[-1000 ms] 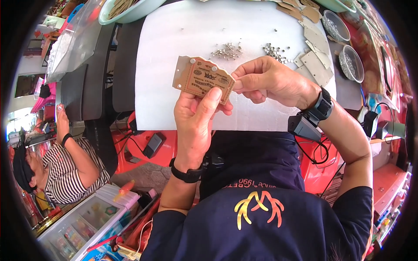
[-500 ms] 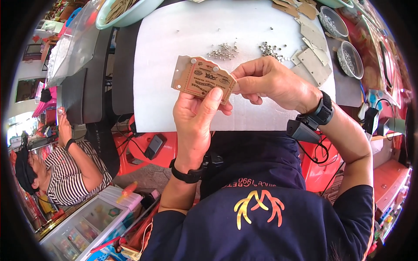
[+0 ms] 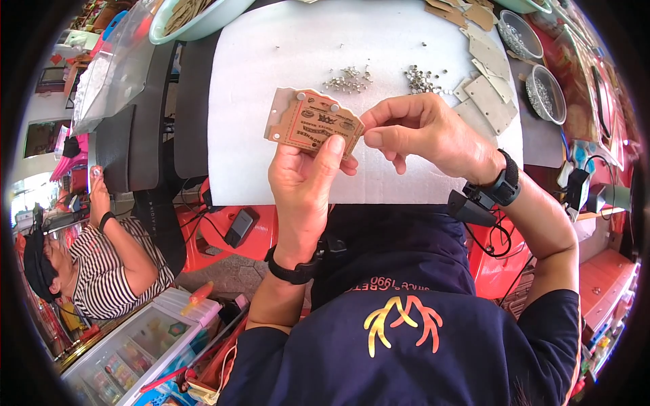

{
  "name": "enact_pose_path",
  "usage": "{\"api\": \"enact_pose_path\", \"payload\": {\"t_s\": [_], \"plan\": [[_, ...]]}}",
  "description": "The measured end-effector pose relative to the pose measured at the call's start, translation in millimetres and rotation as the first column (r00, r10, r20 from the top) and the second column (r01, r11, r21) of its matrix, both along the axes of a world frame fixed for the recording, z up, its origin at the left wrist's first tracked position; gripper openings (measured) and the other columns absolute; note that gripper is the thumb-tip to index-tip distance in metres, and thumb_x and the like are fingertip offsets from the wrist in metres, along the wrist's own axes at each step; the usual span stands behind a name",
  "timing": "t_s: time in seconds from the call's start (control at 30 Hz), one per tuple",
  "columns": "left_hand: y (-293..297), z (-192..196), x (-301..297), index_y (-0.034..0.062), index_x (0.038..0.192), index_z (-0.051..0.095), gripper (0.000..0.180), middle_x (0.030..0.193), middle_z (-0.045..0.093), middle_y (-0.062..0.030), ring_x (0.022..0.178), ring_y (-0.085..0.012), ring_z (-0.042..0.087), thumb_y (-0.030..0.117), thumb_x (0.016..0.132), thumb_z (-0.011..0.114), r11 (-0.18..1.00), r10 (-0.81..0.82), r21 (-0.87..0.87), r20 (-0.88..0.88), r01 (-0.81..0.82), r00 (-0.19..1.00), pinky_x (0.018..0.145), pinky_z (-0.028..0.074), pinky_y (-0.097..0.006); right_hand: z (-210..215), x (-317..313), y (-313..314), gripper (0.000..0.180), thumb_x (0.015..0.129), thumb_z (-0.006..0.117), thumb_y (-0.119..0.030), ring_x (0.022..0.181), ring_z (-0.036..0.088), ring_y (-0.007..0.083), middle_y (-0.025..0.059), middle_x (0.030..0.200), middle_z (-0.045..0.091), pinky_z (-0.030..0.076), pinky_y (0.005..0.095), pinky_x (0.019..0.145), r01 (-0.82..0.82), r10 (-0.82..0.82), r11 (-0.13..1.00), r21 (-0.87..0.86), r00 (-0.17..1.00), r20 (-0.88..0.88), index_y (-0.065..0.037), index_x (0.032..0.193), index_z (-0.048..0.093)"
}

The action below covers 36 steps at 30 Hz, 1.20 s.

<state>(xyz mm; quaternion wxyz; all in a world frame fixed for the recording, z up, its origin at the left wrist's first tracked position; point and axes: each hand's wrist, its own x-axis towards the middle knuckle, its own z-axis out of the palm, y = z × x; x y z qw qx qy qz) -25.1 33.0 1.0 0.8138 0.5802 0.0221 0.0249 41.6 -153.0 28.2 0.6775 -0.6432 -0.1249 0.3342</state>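
Brown card [image 3: 317, 120] with silver dots is up over the white sheet [image 3: 247, 155], held by the left hand [image 3: 305, 179], thumb on its front. Next is a pile of thin silver bits [image 3: 351, 82]. The right hand [image 3: 423, 132] is at the card's right edge, thumb and finger close together; I can't tell if they pinch something tiny. Past it lie flat grey boards [image 3: 489, 103].

Bright, clear centre (warped, dark rim)
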Motion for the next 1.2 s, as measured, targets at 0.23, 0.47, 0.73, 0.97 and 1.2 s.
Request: {"api": "enact_pose_path", "payload": {"t_s": [0.23,0.47,0.73,0.97,1.2], "plan": [[-5,-1,0,-0.0005,0.125,0.051,0.032,0.104,0.065,-0.0088,0.075,-0.0118,0.06,0.005,0.095,0.059,0.999,0.034,0.035,0.059,-0.036,0.998,0.065,0.051,-0.026,-7,-3,1,0.023,0.092,0.066,-0.016,0.067,0.059,0.006,0.0022,0.08,0.066,0.052,0.0221,0.059,0.046,-0.046,0.999,0.011,0.998,0.03,0.003,0.104,0.068],[-9,-2,1,-0.0009,0.124,0.052,0.03,0.103,0.065,-0.0087,0.076,-0.0103,0.061,0.002,0.095,0.059,0.999,0.048,-0.015,0.092,-0.047,0.995,0.066,0.051,-0.024,-11,-4,0,0.026,0.093,0.065,-0.018,0.067,0.063,0.009,0.0043,0.082,0.066,0.053,0.0233,0.064,0.033,-0.037,0.996,0.082,0.999,0.04,0.005,0.105,0.067],[-4,-14,6,0.0011,0.126,0.053,0.033,0.105,0.066,-0.0077,0.083,-0.0138,0.064,0.005,0.094,0.06,0.998,0.039,0.04,0.021,-0.04,0.999,0.071,0.054,-0.028,-11,-7,1,0.03,0.097,0.061,-0.024,0.065,0.062,0.0082,0.0031,0.073,0.064,0.052,0.0233,0.063,0.086,-0.086,0.996,0.0,0.995,0.044,0.004,0.102,0.067],[-9,-10,2,0.0035,0.127,0.054,0.034,0.11,0.065,-0.0074,0.093,-0.0167,0.065,0.006,0.094,0.06,0.998,0.014,-0.065,-0.085,-0.02,0.996,0.082,0.053,-0.033,-12,-10,-2,0.03,0.097,0.062,-0.026,0.063,0.061,0.0074,0.0013,0.07,0.062,0.052,0.0231,0.06,0.17,-0.163,0.981,-0.096,0.984,0.072,0.004,0.098,0.066],[-16,-14,2,0.0022,0.133,0.048,0.044,0.116,0.059,-0.0061,0.095,-0.014,0.06,0.0,0.091,0.06,0.979,-0.051,-0.2,-0.093,0.031,0.994,0.079,0.051,-0.032,-22,-20,-9,0.025,0.097,0.061,-0.023,0.065,0.057,0.0059,0.0004,0.074,0.058,0.051,0.0235,0.06,0.137,-0.137,0.99,-0.015,0.989,-0.046,0.001,0.101,0.064]]}}
